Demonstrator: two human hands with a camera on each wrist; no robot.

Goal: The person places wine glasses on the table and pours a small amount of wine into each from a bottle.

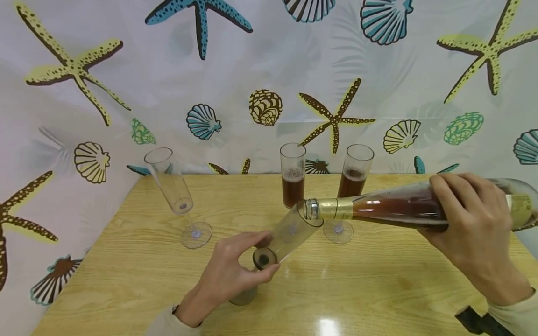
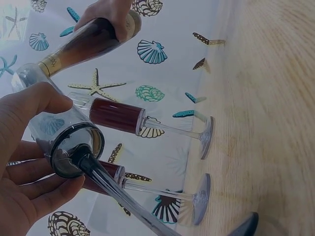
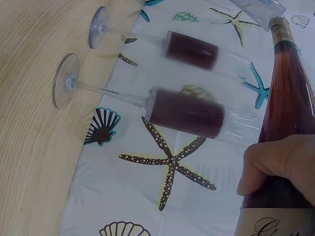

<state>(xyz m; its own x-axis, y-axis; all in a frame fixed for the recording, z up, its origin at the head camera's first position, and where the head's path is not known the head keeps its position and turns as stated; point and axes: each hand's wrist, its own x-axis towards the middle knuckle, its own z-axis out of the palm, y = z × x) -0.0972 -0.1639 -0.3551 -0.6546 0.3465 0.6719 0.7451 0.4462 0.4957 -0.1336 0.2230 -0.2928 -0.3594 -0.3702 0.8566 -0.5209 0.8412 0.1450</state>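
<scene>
Clear glass is slanting in one of the hands, and a bottle's neck is meeting its rim.
Nearest, above the table, the left hand is pinching the tilted flute low on its bowl, thumb and fingers bending around it, while the flute's mouth is leaning away and to the right. The right hand is wrapping around the body of the bottle, which is lying over sideways with reddish liquid inside, its gold-collared neck pointing left. Farther off at left, a clear flute is standing on the table; toward the back, two part-filled flutes are standing near each other, holding dark red liquid. Behind everything, a white cloth is showing starfish and shells.
</scene>
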